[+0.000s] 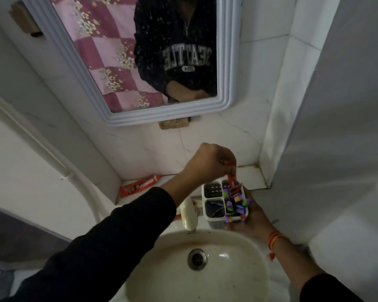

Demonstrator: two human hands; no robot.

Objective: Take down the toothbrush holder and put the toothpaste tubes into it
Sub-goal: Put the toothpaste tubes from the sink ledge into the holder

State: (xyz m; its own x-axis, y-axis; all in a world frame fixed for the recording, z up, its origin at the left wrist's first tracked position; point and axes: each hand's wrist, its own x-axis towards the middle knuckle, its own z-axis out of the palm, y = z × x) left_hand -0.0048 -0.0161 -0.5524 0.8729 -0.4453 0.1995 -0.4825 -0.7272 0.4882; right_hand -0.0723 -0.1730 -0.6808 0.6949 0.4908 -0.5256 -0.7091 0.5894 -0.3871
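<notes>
A white toothbrush holder [213,200] with several compartments stands at the back right of the sink, beside the tap. My right hand [252,221] grips its right side from below. Its right compartments hold purple and green packets [237,204]. My left hand [210,163] is above the holder, fingers pinched on a small red toothpaste tube [231,180] whose lower end is inside the far right compartment. A second, larger red toothpaste tube [141,185] lies flat on the tiled ledge to the left.
A cream sink basin [234,260] with a metal drain [197,258] lies below, with a cream tap [189,214] at its back. A white-framed mirror [231,62] hangs on the wall above. A tiled wall corner [277,127] closes the right side.
</notes>
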